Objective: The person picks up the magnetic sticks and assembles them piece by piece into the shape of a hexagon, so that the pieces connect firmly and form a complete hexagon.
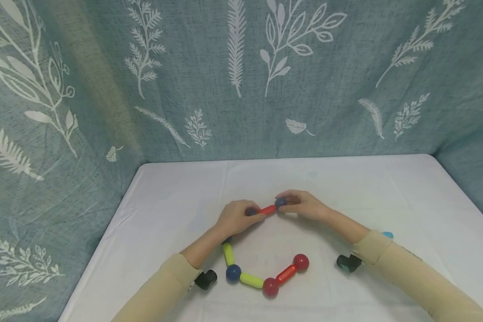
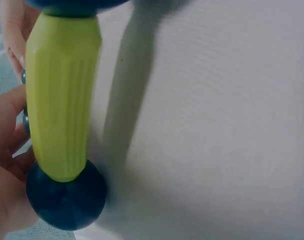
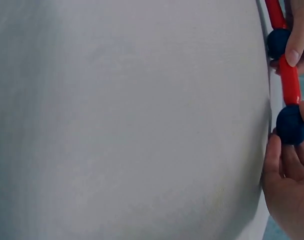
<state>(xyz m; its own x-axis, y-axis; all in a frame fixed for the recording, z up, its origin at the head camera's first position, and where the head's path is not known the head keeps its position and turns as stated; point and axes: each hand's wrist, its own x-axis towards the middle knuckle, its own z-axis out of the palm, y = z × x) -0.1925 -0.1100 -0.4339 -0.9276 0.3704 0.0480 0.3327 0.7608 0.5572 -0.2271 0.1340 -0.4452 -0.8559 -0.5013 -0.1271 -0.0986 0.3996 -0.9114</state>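
Observation:
In the head view my left hand (image 1: 239,217) pinches a short red rod (image 1: 268,209) near a blue ball (image 1: 251,211) partly hidden under its fingers. At the rod's other end, my right hand (image 1: 303,205) holds a second blue ball (image 1: 280,202) between thumb and fingers. The right wrist view shows another red rod (image 3: 275,12) beyond the left hand's ball. Close up in the left wrist view, a yellow-green rod (image 2: 64,95) joins a blue ball (image 2: 67,197) to another at the top edge. Part of the chain lies hidden behind the left hand.
Nearer the body, the chain curves through a blue ball (image 1: 233,273), a yellow-green rod (image 1: 251,280), a red ball (image 1: 271,287), a red rod (image 1: 286,274) and an end red ball (image 1: 301,262). A light blue piece (image 1: 388,234) shows behind the right sleeve on the white-covered table (image 1: 177,188).

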